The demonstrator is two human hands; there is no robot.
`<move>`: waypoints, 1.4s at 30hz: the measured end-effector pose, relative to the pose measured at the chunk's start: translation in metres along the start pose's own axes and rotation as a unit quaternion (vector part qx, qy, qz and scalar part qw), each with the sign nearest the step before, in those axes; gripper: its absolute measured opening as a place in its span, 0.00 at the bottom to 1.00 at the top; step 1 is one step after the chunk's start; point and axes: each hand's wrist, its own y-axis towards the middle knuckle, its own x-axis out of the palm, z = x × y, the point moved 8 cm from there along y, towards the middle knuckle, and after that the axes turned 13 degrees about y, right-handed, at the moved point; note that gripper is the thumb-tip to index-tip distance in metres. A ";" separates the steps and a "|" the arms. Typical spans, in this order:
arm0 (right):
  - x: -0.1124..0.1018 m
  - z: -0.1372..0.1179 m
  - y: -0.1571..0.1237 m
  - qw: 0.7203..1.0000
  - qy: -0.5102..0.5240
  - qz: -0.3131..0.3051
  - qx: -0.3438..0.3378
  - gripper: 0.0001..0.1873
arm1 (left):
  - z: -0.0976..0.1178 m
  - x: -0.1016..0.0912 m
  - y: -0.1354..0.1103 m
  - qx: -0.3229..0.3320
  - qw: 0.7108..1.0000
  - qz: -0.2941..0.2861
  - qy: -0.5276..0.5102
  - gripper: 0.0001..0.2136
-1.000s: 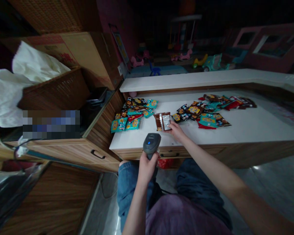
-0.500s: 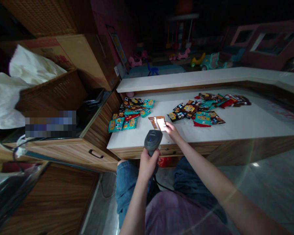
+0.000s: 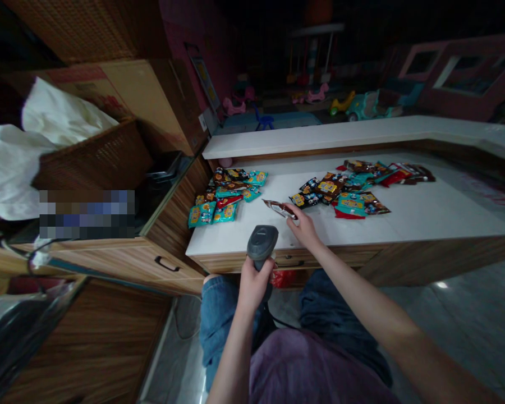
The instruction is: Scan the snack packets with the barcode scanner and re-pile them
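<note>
My left hand [image 3: 255,280] is wrapped round the handle of a dark grey barcode scanner [image 3: 262,240], its head pointing away from me over the counter's front edge. Beyond the scanner, my right hand [image 3: 303,227] pinches one end of a brown snack packet [image 3: 278,208], tilted so that mostly its edge faces me. A pile of snack packets [image 3: 225,196] in teal, brown, red and black lies on the white counter [image 3: 252,227] to the left. To the right is a larger spread of similar packets [image 3: 349,188].
A raised white ledge [image 3: 311,138] runs along the counter's back. On the left, a wooden cabinet [image 3: 122,261] carries a woven basket [image 3: 96,160] with white cloth-like material. A red bag [image 3: 283,277] shows under the counter. The scanner's cable [image 3: 284,323] hangs near my legs.
The bright light on the packet is gone. My right hand has moved slightly right and turned the packet from its pale back towards its edge. My left hand and the scanner are nearly unmoved.
</note>
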 end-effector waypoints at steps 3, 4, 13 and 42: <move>-0.026 -0.024 -0.008 0.984 -0.157 -0.014 -0.079 0.25 | -0.004 -0.005 0.000 -0.016 1.000 0.011 -0.007 0.15; -0.036 -0.027 -0.012 0.975 -0.200 -0.022 -0.090 0.24 | -0.005 -0.006 0.000 -0.019 1.000 0.013 -0.008 0.15; -0.091 -0.027 -0.041 0.915 -0.388 -0.008 -0.107 0.23 | -0.011 -0.001 0.003 -0.015 1.000 -0.002 -0.006 0.14; 0.091 0.035 0.078 0.984 -0.118 -0.077 0.109 0.15 | -0.030 -0.022 0.004 -0.034 0.999 0.023 -0.011 0.16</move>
